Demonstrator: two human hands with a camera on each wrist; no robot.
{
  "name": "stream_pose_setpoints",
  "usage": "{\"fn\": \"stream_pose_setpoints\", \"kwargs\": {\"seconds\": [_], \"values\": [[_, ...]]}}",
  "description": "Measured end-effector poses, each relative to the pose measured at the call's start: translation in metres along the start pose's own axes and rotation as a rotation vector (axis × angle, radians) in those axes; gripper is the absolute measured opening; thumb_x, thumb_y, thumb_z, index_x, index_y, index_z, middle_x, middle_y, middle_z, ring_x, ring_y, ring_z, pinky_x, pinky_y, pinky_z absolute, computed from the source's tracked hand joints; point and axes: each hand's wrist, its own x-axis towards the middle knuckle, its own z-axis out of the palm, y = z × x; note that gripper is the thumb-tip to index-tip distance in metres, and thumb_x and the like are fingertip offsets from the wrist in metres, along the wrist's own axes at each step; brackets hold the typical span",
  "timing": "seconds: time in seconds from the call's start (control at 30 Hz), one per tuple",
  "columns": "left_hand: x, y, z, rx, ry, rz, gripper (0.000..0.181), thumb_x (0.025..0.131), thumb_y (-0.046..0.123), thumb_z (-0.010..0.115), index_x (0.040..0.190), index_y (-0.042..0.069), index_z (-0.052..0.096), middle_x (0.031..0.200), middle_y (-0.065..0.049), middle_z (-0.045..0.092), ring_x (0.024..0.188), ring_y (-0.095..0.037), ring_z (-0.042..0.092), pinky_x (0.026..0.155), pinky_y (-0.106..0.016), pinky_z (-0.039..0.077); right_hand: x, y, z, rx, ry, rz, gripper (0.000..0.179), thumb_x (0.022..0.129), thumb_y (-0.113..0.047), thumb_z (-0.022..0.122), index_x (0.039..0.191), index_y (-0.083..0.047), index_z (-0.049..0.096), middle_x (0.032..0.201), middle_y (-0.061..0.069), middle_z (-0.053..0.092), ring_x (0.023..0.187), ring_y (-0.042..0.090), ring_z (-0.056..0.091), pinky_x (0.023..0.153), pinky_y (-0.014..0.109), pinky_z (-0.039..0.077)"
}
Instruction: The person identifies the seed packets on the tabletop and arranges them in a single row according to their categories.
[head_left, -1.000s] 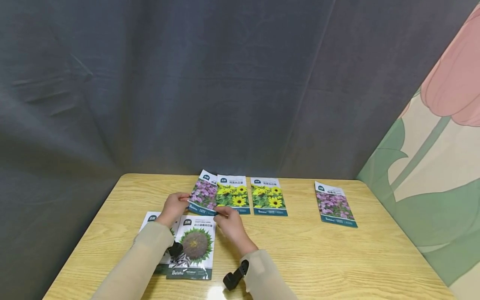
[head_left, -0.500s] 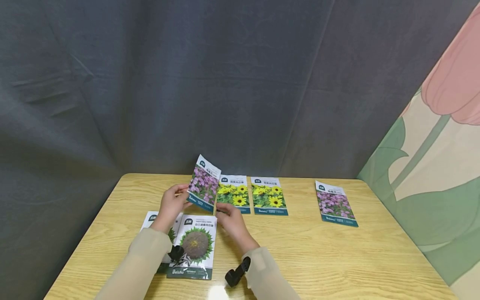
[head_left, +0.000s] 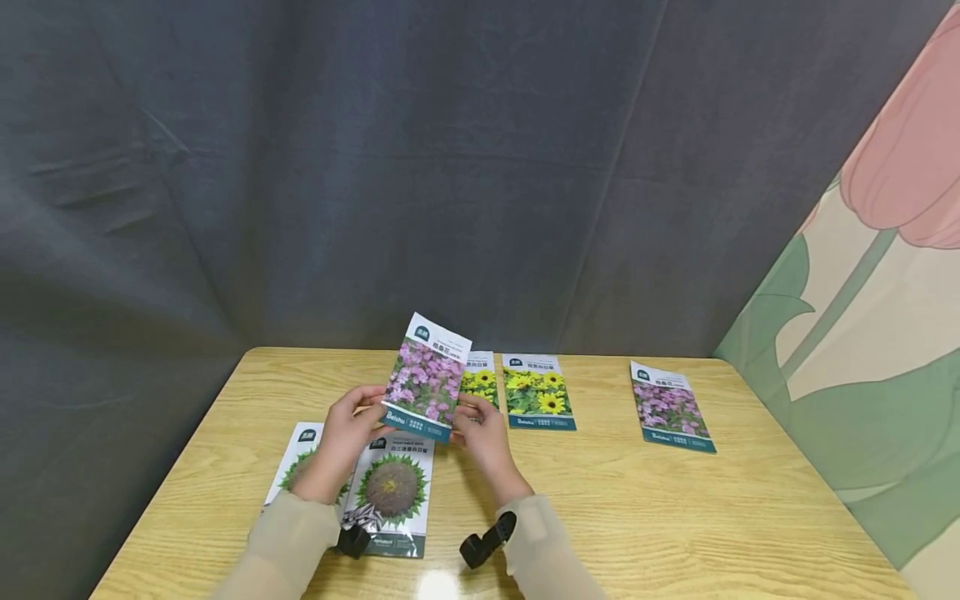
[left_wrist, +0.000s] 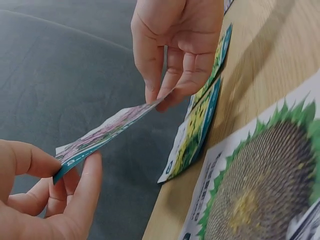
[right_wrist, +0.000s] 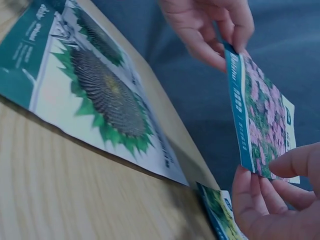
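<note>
Through the cameras I see the left hand (head_left: 345, 432) and right hand (head_left: 483, 435) pinching the flower packet (head_left: 426, 377) by its lower sides above the table (head_left: 637, 517); I'd judge it light, bendy, perhaps slick, best held at those edges.

Reads "Beishu" and 格桑花 on the held pink-flower packet (head_left: 426, 379) and lone pink-flower packet (head_left: 671, 408), "Beishu" and 向日葵 on the right-hand yellow-flower packet (head_left: 538, 393), 向日葵 on the right-hand sunflower packet (head_left: 392, 493).
</note>
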Motion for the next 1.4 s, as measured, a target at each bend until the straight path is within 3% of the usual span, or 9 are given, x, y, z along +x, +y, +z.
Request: {"fn": "stream_pose_setpoints", "kwargs": {"seconds": [0.17,0.4,0.57,0.87,1.2,1.4], "values": [[-0.007,-0.003,0.004,-0.005,-0.028,-0.025,0.035,0.1,0.002,0.051,0.134,-0.004,0.054,0.12,-0.016,0.048,0.1,-0.021,0.057,0.09,-0.04,0.058,-0.002,-0.003,-0.011,0.038,0.027,0.012,0.041,0.098,0.003,0.057,0.138,0.009,0.052,0.096,0.006,0.062,0.076,0.011,0.057,0.069,0.031,0.056],[-0.017,-0.006,0.008,-0.029,-0.071,-0.046,0.03,0.099,0.001,0.052,0.129,-0.004,0.055,0.114,-0.015,0.05,0.097,-0.02,0.057,0.087,-0.037,0.059,-0.006,-0.011,-0.025,0.067,0.053,0.008,0.031,0.099,0.002,0.056,0.129,0.008,0.055,0.089,0.003,0.064,0.074,0.011,0.057,0.069,0.029,0.056],[-0.023,-0.01,0.009,-0.038,-0.108,-0.053,0.029,0.099,0.001,0.052,0.127,-0.005,0.055,0.111,-0.013,0.053,0.097,-0.02,0.057,0.086,-0.038,0.06,-0.012,-0.016,-0.036,0.007,0.02,-0.011,0.032,0.096,0.003,0.058,0.128,0.008,0.056,0.086,0.004,0.064,0.074,0.012,0.057,0.07,0.031,0.058],[-0.025,-0.013,0.012,0.018,-0.219,-0.033,0.025,0.102,0.01,0.058,0.123,-0.005,0.058,0.086,-0.005,0.059,0.079,-0.017,0.057,0.078,-0.036,0.06,-0.023,-0.024,-0.061,-0.096,-0.032,-0.02,0.031,0.095,0.004,0.059,0.126,0.008,0.057,0.089,0.007,0.067,0.073,0.016,0.062,0.072,0.037,0.059],[-0.029,-0.016,0.015,0.042,-0.281,-0.042,0.027,0.101,0.01,0.06,0.12,-0.009,0.059,0.094,-0.007,0.066,0.079,-0.016,0.063,0.073,-0.029,0.06,-0.033,-0.033,-0.08,-0.187,-0.176,0.022,0.044,0.093,0.008,0.061,0.136,0.008,0.049,0.091,0.013,0.065,0.077,0.018,0.064,0.073,0.04,0.062],[-0.032,-0.017,0.016,0.041,-0.35,-0.046,0.023,0.1,0.009,0.061,0.115,-0.008,0.059,0.093,-0.009,0.064,0.079,-0.018,0.064,0.073,-0.031,0.061,-0.034,-0.039,-0.084,-0.26,-0.186,0.017,0.047,0.094,0.009,0.06,0.14,0.008,0.049,0.09,0.014,0.065,0.077,0.018,0.065,0.073,0.042,0.062]]}}
